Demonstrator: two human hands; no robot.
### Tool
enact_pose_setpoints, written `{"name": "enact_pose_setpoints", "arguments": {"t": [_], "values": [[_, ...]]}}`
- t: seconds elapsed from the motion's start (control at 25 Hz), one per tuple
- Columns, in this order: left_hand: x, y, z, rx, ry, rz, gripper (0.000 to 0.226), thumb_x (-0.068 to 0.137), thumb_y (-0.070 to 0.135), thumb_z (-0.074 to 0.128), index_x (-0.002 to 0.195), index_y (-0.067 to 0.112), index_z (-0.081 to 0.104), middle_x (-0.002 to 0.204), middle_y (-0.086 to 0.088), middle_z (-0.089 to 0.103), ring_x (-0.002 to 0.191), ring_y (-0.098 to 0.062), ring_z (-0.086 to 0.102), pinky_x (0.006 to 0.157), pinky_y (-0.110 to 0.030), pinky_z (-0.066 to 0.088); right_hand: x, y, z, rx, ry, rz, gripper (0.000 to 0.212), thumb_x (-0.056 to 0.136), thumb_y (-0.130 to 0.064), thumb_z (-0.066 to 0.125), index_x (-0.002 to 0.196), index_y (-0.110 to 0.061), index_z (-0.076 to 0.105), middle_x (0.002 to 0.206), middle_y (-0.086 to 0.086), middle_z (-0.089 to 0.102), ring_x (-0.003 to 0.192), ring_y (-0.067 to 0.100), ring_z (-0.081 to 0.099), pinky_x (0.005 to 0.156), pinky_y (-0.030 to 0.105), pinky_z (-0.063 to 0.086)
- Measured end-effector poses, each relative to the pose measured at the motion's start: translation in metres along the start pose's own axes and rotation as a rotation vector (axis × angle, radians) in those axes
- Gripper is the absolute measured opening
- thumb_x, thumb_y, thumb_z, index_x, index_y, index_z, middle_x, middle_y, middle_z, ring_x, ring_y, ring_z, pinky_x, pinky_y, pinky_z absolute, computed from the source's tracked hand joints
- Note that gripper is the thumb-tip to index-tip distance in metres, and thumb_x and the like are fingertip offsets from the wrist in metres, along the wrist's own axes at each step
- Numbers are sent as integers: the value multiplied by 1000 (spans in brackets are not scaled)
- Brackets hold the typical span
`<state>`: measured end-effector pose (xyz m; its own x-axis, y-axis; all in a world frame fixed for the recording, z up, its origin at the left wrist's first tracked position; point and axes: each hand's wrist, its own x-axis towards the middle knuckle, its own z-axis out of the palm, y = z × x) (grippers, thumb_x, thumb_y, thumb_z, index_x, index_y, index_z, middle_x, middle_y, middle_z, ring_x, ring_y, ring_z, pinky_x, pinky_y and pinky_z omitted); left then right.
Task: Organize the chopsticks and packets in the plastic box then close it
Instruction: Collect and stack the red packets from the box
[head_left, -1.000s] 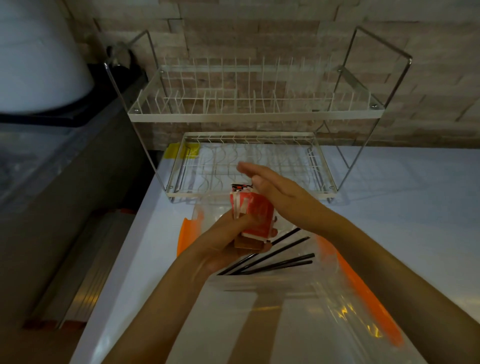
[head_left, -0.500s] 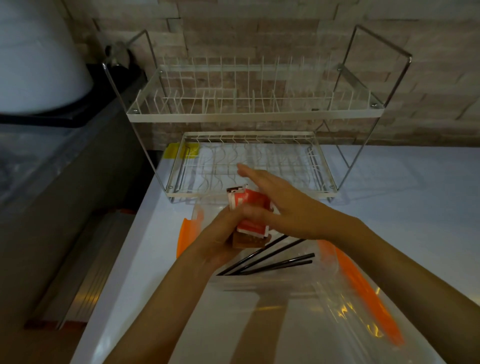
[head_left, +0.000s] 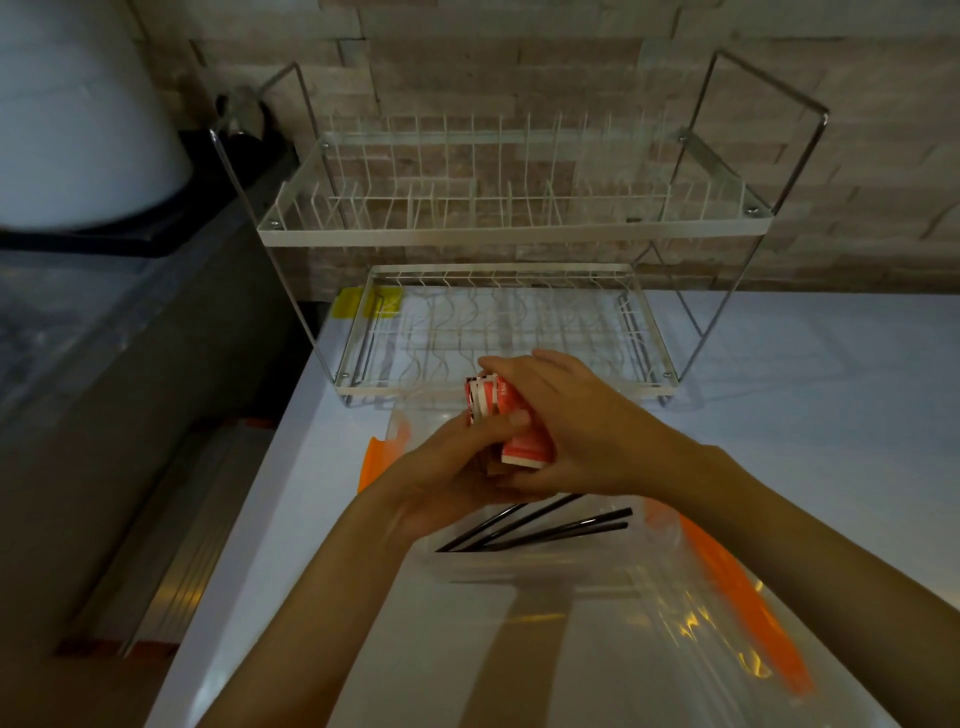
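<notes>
Head view: right hand (head_left: 582, 431) has closed onto packets (head_left: 519, 436) beside left hand's (head_left: 457, 467) grip.

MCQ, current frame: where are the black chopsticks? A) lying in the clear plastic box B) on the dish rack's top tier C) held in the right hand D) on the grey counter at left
A: the black chopsticks lie inside the clear plastic box, below both hands, which hold the red packets.

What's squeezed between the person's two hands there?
A stack of red-and-white packets, held between the left hand and right hand above the clear plastic box, as the head view shows.
</notes>
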<state>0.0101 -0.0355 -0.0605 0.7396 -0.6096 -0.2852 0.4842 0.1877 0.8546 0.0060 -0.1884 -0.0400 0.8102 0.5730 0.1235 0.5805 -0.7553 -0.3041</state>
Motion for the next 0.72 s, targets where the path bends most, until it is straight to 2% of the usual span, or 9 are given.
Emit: {"name": "enact_pose_setpoints", "arguments": {"t": [0.12,0.24,0.4,0.56,0.64,0.72], "values": [[0,0,0,23,-7,-20,22,72,24,60,92,19,65,78,-1,74,75,-13,70,75,-32,58,-3,3,-1,24,3,-22,89,66,-59,54,138,-11,34,130,7,54,118,22,52,103,26,24],[1,-2,4,55,-13,-16,17,73,16,66,89,17,64,73,1,73,71,-10,71,68,-25,57,-2,0,-1,26,-37,-43,94,67,-54,69,141,-11,29,136,9,48,124,23,46,103,25,22],[1,-3,8,9,6,-3,15,76,8,55,87,14,62,68,1,72,67,-10,71,65,-26,58,-1,-4,1,63,-41,-15,95,71,-41,74,145,-12,21,141,8,40,127,19,40,98,18,21],[1,-2,10,28,46,20,23,85,-1,46,83,16,60,62,3,71,62,-7,70,60,-23,58,1,-7,3,52,6,-8,93,70,-37,75,143,-8,25,136,12,44,123,24,44,97,22,25],[1,-3,9,2,72,25,26,85,-4,44,82,16,61,60,3,71,60,-7,69,59,-22,57,0,-6,5,19,4,-15,101,68,-42,75,145,-7,19,140,13,42,125,24,42,100,25,22],[1,-2,8,-48,61,36,19,83,0,50,84,15,62,62,1,72,62,-9,70,60,-24,58,0,-5,7,8,4,-13,105,69,-44,74,146,-8,13,143,13,37,129,24,38,102,25,22]]}}
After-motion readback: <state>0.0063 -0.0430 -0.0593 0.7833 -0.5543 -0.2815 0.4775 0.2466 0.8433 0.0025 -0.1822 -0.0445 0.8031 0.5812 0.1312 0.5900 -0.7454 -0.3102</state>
